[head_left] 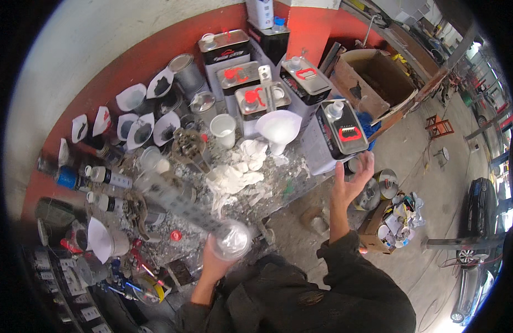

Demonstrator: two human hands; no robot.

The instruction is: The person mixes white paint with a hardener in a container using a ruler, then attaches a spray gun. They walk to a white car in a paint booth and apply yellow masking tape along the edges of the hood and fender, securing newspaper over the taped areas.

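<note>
My left hand (216, 262) is closed around the near end of a long, translucent, tube-like stack of clear plastic cups (184, 208). The stack slants toward the far left over the cluttered bench (284, 191), and dark marks along it are blurred. Its round end, near my body, shows a shiny bottom. My right hand (352, 186) is raised with fingers apart, holding nothing. It is beside the lower corner of a rectangular metal can (337, 130) with a red handle and a pale cap; whether they touch I cannot tell. A white paper funnel (279, 127) stands left of that can.
Several rectangular cans (307, 80) crowd the back of the bench. White cloths (239, 169) lie mid-bench, near a white cup (223, 130). Cups with paper strainers (140, 132) line the left. Spray guns (137, 261) sit at near left. A rubbish box (373, 236) is on the floor at right.
</note>
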